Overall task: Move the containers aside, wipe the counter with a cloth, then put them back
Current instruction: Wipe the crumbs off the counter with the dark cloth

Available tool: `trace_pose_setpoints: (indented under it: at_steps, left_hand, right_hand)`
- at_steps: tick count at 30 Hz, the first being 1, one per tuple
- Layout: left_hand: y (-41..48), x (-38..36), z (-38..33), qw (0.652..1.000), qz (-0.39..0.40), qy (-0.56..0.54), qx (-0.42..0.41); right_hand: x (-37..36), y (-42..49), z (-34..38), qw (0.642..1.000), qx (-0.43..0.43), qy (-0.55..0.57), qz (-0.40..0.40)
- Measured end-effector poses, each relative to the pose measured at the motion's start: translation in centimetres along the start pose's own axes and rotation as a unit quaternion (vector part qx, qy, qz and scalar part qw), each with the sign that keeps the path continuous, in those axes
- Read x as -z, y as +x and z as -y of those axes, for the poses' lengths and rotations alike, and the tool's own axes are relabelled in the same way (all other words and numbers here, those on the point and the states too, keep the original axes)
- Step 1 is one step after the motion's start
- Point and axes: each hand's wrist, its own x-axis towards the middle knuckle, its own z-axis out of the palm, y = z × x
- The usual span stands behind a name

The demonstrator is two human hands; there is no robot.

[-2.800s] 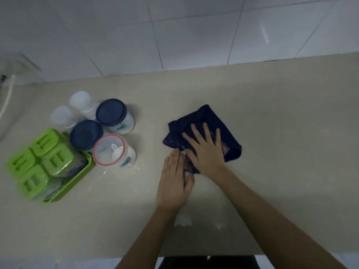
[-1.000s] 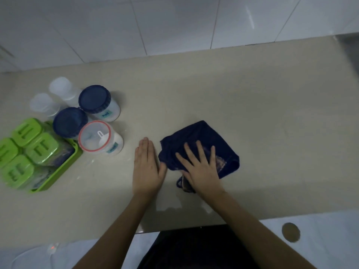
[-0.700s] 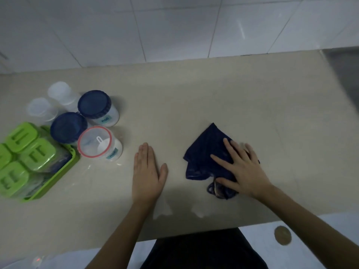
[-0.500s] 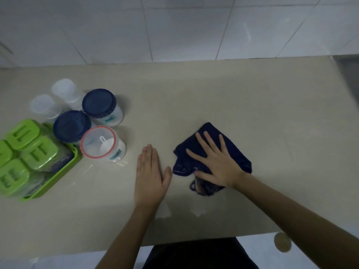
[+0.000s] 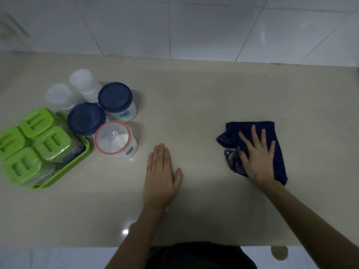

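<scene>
Containers grouped at counter left, cloth on counter well right, wall behind

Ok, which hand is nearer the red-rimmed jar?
Left. The left hand lies flat on the counter just right of the red-rimmed jar; the right hand presses the cloth farther right.

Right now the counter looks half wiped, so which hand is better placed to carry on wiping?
Right hand: it lies flat on the dark blue cloth. The left hand rests on bare counter.
</scene>
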Motion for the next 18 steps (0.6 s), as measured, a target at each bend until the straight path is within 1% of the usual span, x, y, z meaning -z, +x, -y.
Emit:
trace_pose_setpoints:
  at_steps: [1,4,5,6,8,9,10,12,14,16,17,18]
  left_hand:
    - [0.0,0.0,0.0,1.000,-0.001,0.000,0.000]
    - [0.0,0.0,0.0,1.000,-0.007,-0.003,-0.006]
    - [0.0,0.0,0.1,1.000,-0.008,-0.006,-0.006]
    - [-0.1,0.0,0.2,1.000,-0.008,-0.007,-0.007]
    - [-0.3,0.1,0.7,1.000,-0.004,-0.002,-0.003]
    - [-0.4,0.1,0.8,1.000,-0.003,-0.002,0.001]
    - [-0.5,0.0,0.8,1.000,-0.003,-0.004,0.003]
    - [-0.5,-0.1,0.5,1.000,-0.011,-0.005,0.004]
    - [-0.4,-0.2,0.2,1.000,-0.011,-0.003,-0.003]
    - [-0.3,-0.2,-0.2,1.000,-0.003,0.001,-0.012]
    - [-0.2,-0.3,-0.3,1.000,0.001,0.003,-0.014]
    - [-0.2,-0.3,-0.4,1.000,0.004,0.004,-0.013]
  right_hand:
    - [-0.5,-0.2,2.1,1.000,0.026,-0.003,0.001]
    - [-2.7,-0.6,9.1,0.986,0.164,-0.026,0.007]
    - [-3.2,-0.8,10.7,0.981,0.191,-0.025,0.004]
    - [-3.4,-0.9,11.3,0.978,0.208,-0.013,0.004]
    - [-3.1,-0.8,9.2,0.972,0.234,0.014,0.012]
    - [-2.7,-0.7,6.9,0.973,0.229,0.020,0.016]
    - [-2.1,-0.5,3.9,0.979,0.204,0.024,0.011]
    - [-0.5,-0.4,-2.2,0.993,0.107,0.048,0.002]
    - [0.5,-1.3,-5.4,0.998,0.022,0.061,0.001]
    - [0.3,-2.0,-5.2,0.999,-0.030,0.038,-0.007]
    - [0.0,-2.2,-4.0,0.999,-0.038,0.026,-0.007]
    - [-0.4,-2.3,-2.3,1.000,-0.026,0.015,-0.004]
